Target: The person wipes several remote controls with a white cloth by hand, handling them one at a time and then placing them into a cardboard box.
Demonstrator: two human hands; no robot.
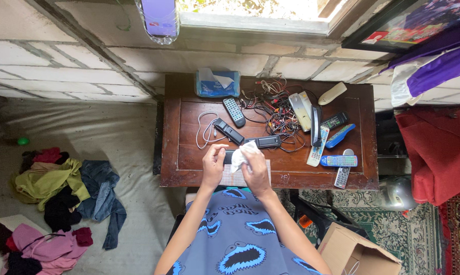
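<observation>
At nine o'clock in our view lies a bare grey floor (128, 132) with a heap of clothes (67, 191) in yellow, pink, black and denim; a small green ball (23, 141) sits farther out toward nine. A whitewashed block wall (62, 66) runs across twelve o'clock, with a window (250, 10) above it and a clear plastic bottle (159, 20) hanging at eleven.

At the centre we sit at a dark wooden table (171, 153). Our left hand (213, 165) grips one end of a dark remote (228, 156), fingers curled and clamped on it, just below the table's middle. Our right hand (256, 170) presses a crumpled white wipe (244, 154) against the same remote, fingers closed round the wipe. Under both hands lies a pale mat (235, 178).

At twelve o'clock on the table stands a blue pack of wipes (217, 84), a white sheet poking from its top. Below it are a black remote (234, 112), two more black units (229, 131) and a white cable (205, 130). Toward one o'clock is a tangle of wires (273, 109), then a spread of remotes (332, 137) in white, black, silver and blue reaching to three o'clock.

At five o'clock an open cardboard box (354, 252) stands on a patterned rug (403, 224); we cannot tell what it holds. At three o'clock sits red fabric (438, 153), with purple and white cloth (433, 66) at two.
</observation>
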